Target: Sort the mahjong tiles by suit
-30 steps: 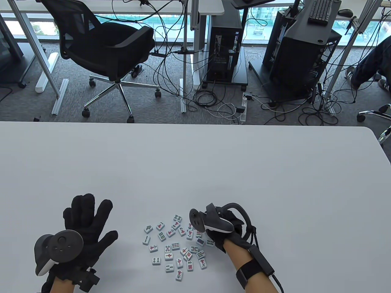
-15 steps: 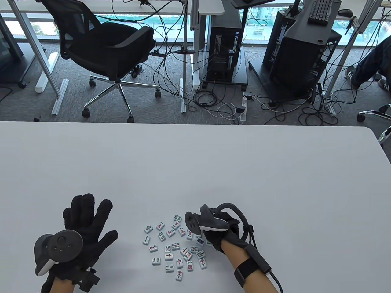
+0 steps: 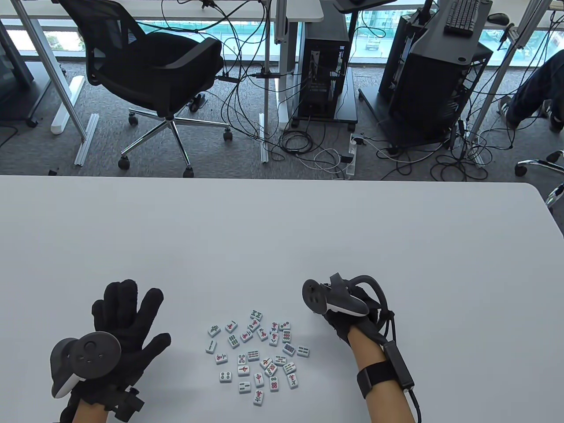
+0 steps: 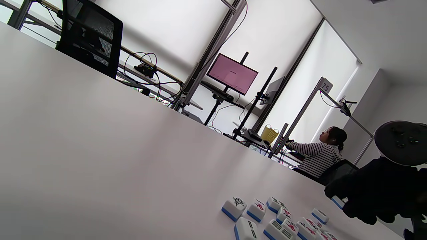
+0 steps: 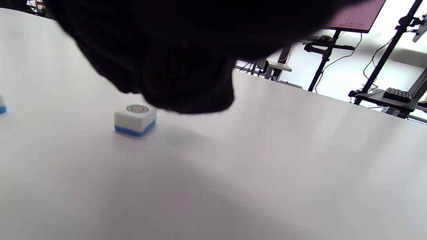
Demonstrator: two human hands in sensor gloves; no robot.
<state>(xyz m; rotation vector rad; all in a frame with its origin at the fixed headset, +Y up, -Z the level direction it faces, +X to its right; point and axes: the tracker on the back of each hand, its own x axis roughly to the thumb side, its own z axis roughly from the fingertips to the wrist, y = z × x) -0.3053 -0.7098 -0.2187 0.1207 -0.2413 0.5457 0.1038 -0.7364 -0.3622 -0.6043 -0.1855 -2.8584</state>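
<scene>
On the white table, the face-up white mahjong tiles with blue backs lie clustered between your hands. Your black-gloved left hand rests flat, fingers spread. Your right hand hovers beside the cluster, just above a lone circle-marked tile; whether its fingers are curled I cannot tell.

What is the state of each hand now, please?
Left hand: open, fingers spread flat on the table.
Right hand: cannot be told; its fingers are hidden.
</scene>
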